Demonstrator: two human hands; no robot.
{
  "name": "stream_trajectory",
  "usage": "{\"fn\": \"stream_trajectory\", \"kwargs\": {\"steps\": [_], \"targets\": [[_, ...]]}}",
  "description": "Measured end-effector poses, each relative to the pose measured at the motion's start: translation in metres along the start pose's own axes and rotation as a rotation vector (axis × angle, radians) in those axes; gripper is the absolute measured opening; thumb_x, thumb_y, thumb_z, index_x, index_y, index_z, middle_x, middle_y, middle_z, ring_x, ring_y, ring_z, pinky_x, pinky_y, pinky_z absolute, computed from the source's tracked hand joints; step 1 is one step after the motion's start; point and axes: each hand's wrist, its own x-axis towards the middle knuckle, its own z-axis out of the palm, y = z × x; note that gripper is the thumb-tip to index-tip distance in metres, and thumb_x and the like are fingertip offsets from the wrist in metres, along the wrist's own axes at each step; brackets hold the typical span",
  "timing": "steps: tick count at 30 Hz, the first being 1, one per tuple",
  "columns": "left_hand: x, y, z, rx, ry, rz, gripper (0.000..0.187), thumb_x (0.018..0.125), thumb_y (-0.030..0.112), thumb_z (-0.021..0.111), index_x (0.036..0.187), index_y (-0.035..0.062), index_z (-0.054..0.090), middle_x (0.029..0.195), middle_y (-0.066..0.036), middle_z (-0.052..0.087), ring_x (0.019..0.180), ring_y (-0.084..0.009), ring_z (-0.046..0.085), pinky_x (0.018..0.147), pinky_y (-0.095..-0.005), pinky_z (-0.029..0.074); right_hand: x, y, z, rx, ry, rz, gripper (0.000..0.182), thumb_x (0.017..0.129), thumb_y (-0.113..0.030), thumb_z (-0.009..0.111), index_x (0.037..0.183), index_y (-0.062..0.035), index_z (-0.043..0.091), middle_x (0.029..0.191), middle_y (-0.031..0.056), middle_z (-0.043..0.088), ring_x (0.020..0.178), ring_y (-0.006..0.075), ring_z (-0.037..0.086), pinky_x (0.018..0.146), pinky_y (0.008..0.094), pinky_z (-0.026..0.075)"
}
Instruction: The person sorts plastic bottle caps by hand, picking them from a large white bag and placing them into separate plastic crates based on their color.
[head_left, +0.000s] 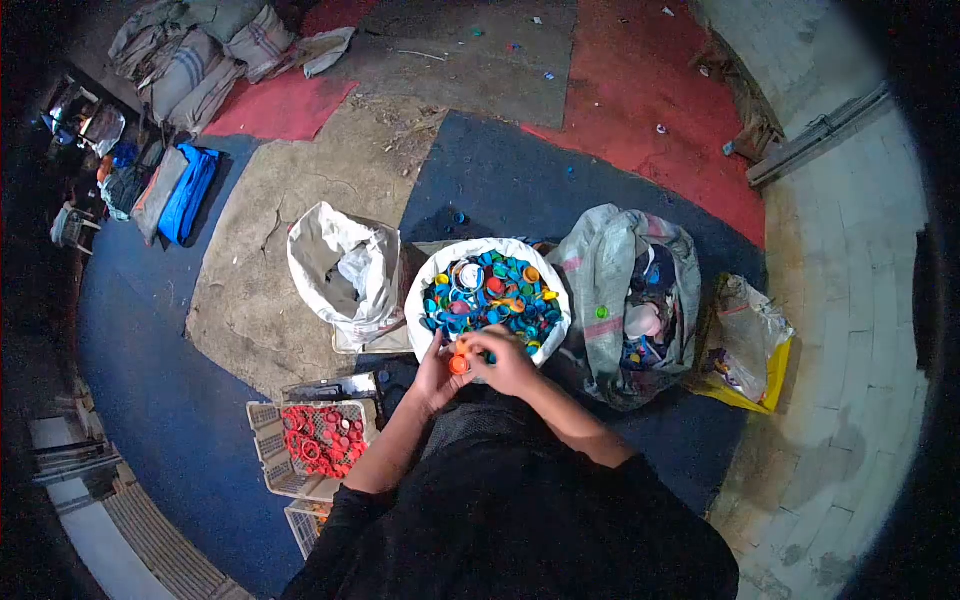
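Note:
Both hands meet over the near rim of a white sack (418, 300) filled with mixed plastic bottle caps (505, 300), mostly blue and green. My left hand (432, 378) is closed around an orange bottle cap (459, 364) at its fingertips. From the right, my right hand (508, 366) reaches across with bent fingers close against the same orange pieces. A second, lighter orange piece shows just above the cap, between the hands. What my right fingertips pinch is partly hidden.
A crate (262, 440) of red caps stands at lower left. Left of the caps is an open white sack (340, 325); to the right are a grey woven sack (600, 330) of mixed plastic and a yellow-edged bag (778, 375). Stuffed sacks (190, 75) lie at the far left.

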Motion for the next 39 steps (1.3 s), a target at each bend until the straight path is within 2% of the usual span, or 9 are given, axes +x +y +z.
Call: {"fn": "stream_trajectory", "kwargs": {"steps": [5, 7, 9, 15, 19, 25, 29, 33, 39], "targets": [[0.023, -0.004, -0.028, 0.197, 0.135, 0.034, 0.046, 0.103, 0.052, 0.045, 0.104, 0.0096, 0.062, 0.082, -0.002, 0.063, 0.066, -0.0122, 0.061, 0.056, -0.0271, 0.049, 0.005, 0.008, 0.013, -0.308, -0.182, -0.341, 0.011, 0.086, -0.017, 0.067, 0.093, -0.0087, 0.071, 0.097, 0.0062, 0.070, 0.088, 0.0280, 0.065, 0.081, 0.0406, 0.050], [0.025, -0.003, -0.055, 0.310, 0.153, 0.120, 0.038, 0.103, 0.046, 0.051, 0.093, 0.0108, 0.064, 0.069, 0.002, 0.056, 0.055, -0.0090, 0.051, 0.047, -0.0235, 0.036, 0.011, 0.024, 0.019, -0.147, -0.183, -0.075, 0.015, 0.087, -0.018, 0.067, 0.097, -0.0080, 0.072, 0.102, 0.0083, 0.069, 0.097, 0.0297, 0.064, 0.086, 0.0414, 0.050], [0.023, -0.008, -0.073, 0.411, 0.300, 0.144, 0.032, 0.102, 0.040, 0.054, 0.092, 0.0116, 0.065, 0.067, 0.003, 0.055, 0.055, -0.0080, 0.051, 0.048, -0.0227, 0.036, 0.018, 0.044, 0.023, -0.126, -0.188, 0.191, 0.021, 0.088, -0.015, 0.065, 0.107, -0.0081, 0.071, 0.108, 0.0119, 0.067, 0.107, 0.0326, 0.062, 0.092, 0.0417, 0.049], [0.020, -0.017, -0.113, 1.278, 0.107, 0.356, 0.050, 0.095, 0.023, 0.064, 0.142, 0.0099, 0.055, 0.080, -0.011, 0.071, 0.066, -0.0190, 0.065, 0.064, -0.0329, 0.050, 0.001, 0.111, 0.029, -0.692, -0.652, -0.278, 0.034, 0.083, -0.009, 0.060, 0.116, -0.0101, 0.068, 0.140, 0.0068, 0.056, 0.135, 0.0288, 0.045, 0.110, 0.0479, 0.036], [0.018, -0.005, -0.097, 1.618, 0.193, 0.191, 0.055, 0.086, 0.018, 0.067, 0.140, 0.0192, 0.057, 0.084, -0.021, 0.071, 0.077, -0.0315, 0.072, 0.072, -0.0407, 0.054, -0.005, 0.147, 0.017, -0.683, -0.648, -0.282, 0.030, 0.082, -0.013, 0.062, 0.110, -0.0109, 0.071, 0.132, 0.0089, 0.059, 0.130, 0.0286, 0.047, 0.109, 0.0511, 0.035], [0.030, -0.009, -0.127, 1.652, 0.191, 0.323, 0.054, 0.082, 0.010, 0.064, 0.136, 0.0152, 0.060, 0.090, -0.022, 0.071, 0.075, -0.0311, 0.071, 0.074, -0.0403, 0.055, 0.020, 0.109, -0.026, -0.706, -0.554, -0.128, 0.033, 0.078, -0.033, 0.071, 0.099, -0.0078, 0.073, 0.112, 0.0097, 0.065, 0.115, 0.0315, 0.054, 0.104, 0.0479, 0.037], [0.028, -0.006, -0.127, 1.717, 0.188, 0.295, 0.055, 0.079, 0.008, 0.065, 0.133, 0.0159, 0.063, 0.082, -0.023, 0.068, 0.072, -0.0369, 0.069, 0.067, -0.0434, 0.053, 0.026, 0.098, 0.021, -0.590, -0.470, -0.143, 0.019, 0.081, -0.027, 0.071, 0.089, -0.0098, 0.069, 0.099, 0.0070, 0.065, 0.103, 0.0259, 0.059, 0.087, 0.0429, 0.043], [0.012, 0.002, -0.089, 1.749, 0.355, 0.148, 0.053, 0.079, 0.011, 0.065, 0.130, 0.0238, 0.065, 0.078, -0.021, 0.068, 0.076, -0.0370, 0.070, 0.071, -0.0462, 0.055, 0.012, 0.129, 0.079, -0.462, -0.545, -0.039, 0.023, 0.085, -0.014, 0.062, 0.107, -0.0086, 0.065, 0.110, 0.0076, 0.065, 0.106, 0.0278, 0.061, 0.091, 0.0451, 0.046], [0.018, -0.002, -0.095, 1.759, 0.390, 0.213, 0.051, 0.079, 0.011, 0.064, 0.127, 0.0279, 0.067, 0.082, -0.022, 0.069, 0.082, -0.0374, 0.070, 0.080, -0.0469, 0.056, 0.010, 0.143, 0.079, -0.546, -0.599, -0.081, 0.015, 0.086, -0.016, 0.061, 0.101, -0.0122, 0.063, 0.106, 0.0068, 0.066, 0.104, 0.0281, 0.059, 0.088, 0.0447, 0.047]]}}
